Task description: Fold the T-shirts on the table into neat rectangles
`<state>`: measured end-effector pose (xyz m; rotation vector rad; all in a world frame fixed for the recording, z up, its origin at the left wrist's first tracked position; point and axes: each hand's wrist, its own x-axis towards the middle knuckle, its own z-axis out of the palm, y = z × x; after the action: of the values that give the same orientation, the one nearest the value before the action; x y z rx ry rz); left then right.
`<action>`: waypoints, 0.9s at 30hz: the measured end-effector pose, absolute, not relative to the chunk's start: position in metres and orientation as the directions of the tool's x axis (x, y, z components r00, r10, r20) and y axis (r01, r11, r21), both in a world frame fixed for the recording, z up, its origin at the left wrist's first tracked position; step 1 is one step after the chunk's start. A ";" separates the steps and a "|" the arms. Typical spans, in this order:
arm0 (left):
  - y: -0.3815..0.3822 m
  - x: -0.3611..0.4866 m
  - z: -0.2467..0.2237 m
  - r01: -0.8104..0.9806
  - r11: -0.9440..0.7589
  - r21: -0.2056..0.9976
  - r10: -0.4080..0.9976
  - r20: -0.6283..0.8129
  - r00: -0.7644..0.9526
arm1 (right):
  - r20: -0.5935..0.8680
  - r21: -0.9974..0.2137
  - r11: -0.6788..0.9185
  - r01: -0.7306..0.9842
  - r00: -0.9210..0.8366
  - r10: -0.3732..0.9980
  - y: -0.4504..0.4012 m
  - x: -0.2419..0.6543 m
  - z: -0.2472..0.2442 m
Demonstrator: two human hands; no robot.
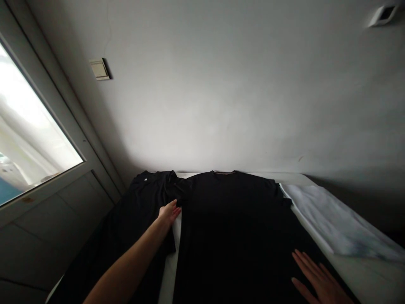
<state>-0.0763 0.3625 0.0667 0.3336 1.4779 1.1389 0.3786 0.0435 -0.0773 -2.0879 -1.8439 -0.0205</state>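
Note:
A black T-shirt [234, 236] lies spread out on a white table [357, 270], its neckline toward the wall. My left hand [171, 211] is at the hem of its left sleeve, thumb and fingers closed on the cloth edge. Near the shirt's lower right side, my right hand [316, 274] rests with fingers spread and nothing held. To the left lies a second black garment [142, 211], rumpled, with a small white mark near its top. A light grey-white cloth [341, 223] lies on the right side.
Behind the table rises a grey wall [221, 97] with a light switch [100, 69] at the upper left and a white fixture [383, 15] at the upper right. A door with a glass pane [28, 126] stands close on the left.

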 end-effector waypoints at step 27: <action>0.250 -0.046 0.052 0.524 -0.306 0.795 0.941 0.166 0.296 | -0.007 -0.473 0.115 0.874 -0.134 0.991 0.380 0.105 0.087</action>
<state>-0.0464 0.2501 0.0515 1.9440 1.3030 0.8581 0.1051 0.3804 0.0871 -1.8268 -2.0874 0.5310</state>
